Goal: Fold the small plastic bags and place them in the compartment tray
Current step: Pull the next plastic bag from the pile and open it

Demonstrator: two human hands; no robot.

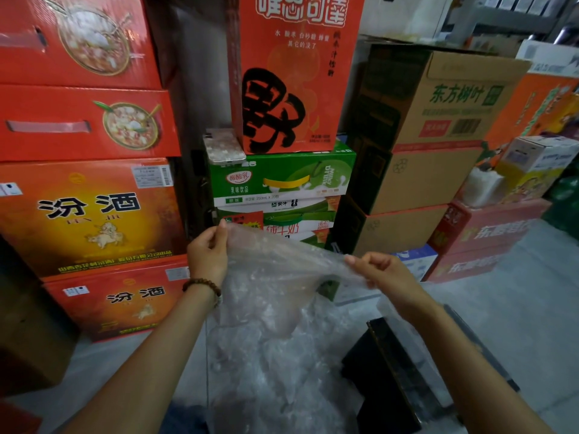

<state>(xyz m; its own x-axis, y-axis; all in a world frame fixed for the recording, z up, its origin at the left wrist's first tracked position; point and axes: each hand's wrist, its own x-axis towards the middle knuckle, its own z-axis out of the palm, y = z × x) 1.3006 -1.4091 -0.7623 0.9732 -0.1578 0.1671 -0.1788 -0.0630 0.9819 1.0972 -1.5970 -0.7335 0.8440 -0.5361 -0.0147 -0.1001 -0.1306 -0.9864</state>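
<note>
Two forearms enter from the bottom edge, elbows cut off. Below and right of the green milk carton (282, 177) sits a dark box (385, 371), its near corner out of frame and part of it veiled by plastic. Its inside is too dim to say whether it has compartments. Under the hands a heap of plastic (275, 371) lies crumpled, single bags not separable by eye. Plastic bag (282, 277) held up in front of the green milk carton's lower half: clear, thin, wrinkled, slightly cloudy, stretched as a sheet between both hands, carton print showing through. Left hand (208, 255), beaded bracelet (200, 281) at the wrist, pinches the upper left edge between thumb and curled fingers (219, 234). Right hand (380, 274) pinches the lower right edge, fingers (360, 261) curled on the film. Floor (501, 308) pale grey and smooth, brighter to the right of the carton. Storeroom setting: red liquor cartons (84, 214) stacked left of the green milk carton, a tall red carton (291, 73) standing on it beside a pale flat device (224, 148), brown cardboard boxes (438, 120) stacked to its right.
</note>
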